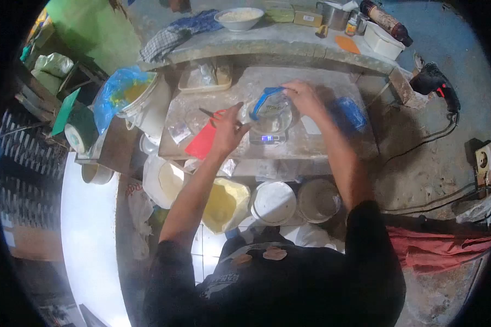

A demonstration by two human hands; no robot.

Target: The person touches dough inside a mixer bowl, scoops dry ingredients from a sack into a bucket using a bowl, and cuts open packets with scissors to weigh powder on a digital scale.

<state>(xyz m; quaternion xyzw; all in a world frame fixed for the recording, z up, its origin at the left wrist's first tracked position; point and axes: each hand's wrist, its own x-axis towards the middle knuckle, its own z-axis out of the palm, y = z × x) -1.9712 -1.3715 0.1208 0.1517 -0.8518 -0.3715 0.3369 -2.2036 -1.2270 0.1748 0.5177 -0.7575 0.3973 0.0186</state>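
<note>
A clear round bowl (278, 121) stands on a small digital scale (275, 140) with a lit display. My right hand (303, 95) reaches over the bowl's far right rim, its fingers closed on the end of a blue long-handled utensil (267, 100). The utensil slants down to the left across the bowl; its lower end is too small to make out. To the left of the bowl, my left hand (230, 131) is held with thumb and fingers apart, holding nothing. Beneath it lie a red flat sheet (201, 140) and a thin dark stick-like tool (206, 113).
A tray (204, 87) sits at the worktop's back left, a blue packet (348, 113) at its right. Below the near edge stand several tubs, including a white bucket (273, 203). A ledge behind bears a white bowl (239, 24). A drill (436, 90) is at right.
</note>
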